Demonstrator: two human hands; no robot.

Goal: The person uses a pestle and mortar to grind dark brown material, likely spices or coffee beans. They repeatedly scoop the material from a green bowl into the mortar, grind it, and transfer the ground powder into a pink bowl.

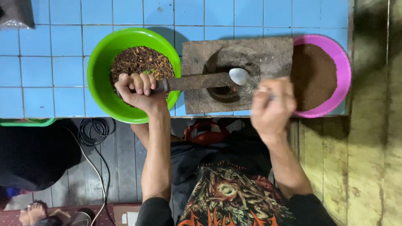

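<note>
Clasping pestle [197, 81], left hand [138, 90] grip closed, right hand [272, 104] grip pinching spoon [240, 76], green bowl [98, 67] beside.

The right hand [272, 106] is motion-blurred, and it hides the handle of the shiny metal spoon [239, 76] beside the square grey stone mortar [268, 54]. The mortar's near right corner lies behind that hand too. Left of the mortar, the left hand's fingers [140, 83] cover the grip of the long dark pestle [197, 81] and part of the coarse brown spice in the round green plastic bowl [100, 62]. The mortar's hollow is too shadowed to read.
</note>
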